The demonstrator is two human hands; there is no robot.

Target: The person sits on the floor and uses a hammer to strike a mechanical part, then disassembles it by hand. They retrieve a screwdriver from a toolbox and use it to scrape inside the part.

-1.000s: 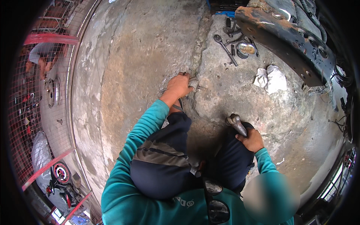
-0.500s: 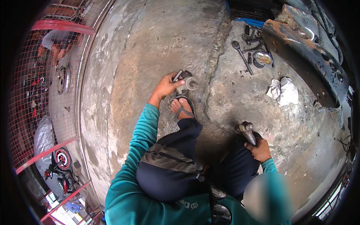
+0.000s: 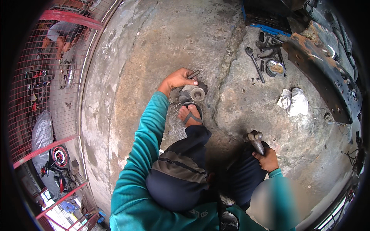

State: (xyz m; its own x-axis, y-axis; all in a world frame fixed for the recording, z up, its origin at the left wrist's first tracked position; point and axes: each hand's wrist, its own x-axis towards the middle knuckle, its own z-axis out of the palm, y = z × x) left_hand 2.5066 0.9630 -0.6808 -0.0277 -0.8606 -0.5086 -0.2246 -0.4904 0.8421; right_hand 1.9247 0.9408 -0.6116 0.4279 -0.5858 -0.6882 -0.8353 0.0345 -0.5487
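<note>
Fingers clamp a metal part on cracked concrete floor beside red fencing.

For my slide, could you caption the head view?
Left hand steadies a metal part on concrete; right hand holds a hammer.

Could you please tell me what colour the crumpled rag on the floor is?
White, seen in the head view: the rag.

Two hands are in view, the left hand on one round metal part and the right hand gripping one hammer. One white rag lies on the concrete floor, with one long wrench and one shallow round dish toward its far edge. One sandalled foot shows.
</note>
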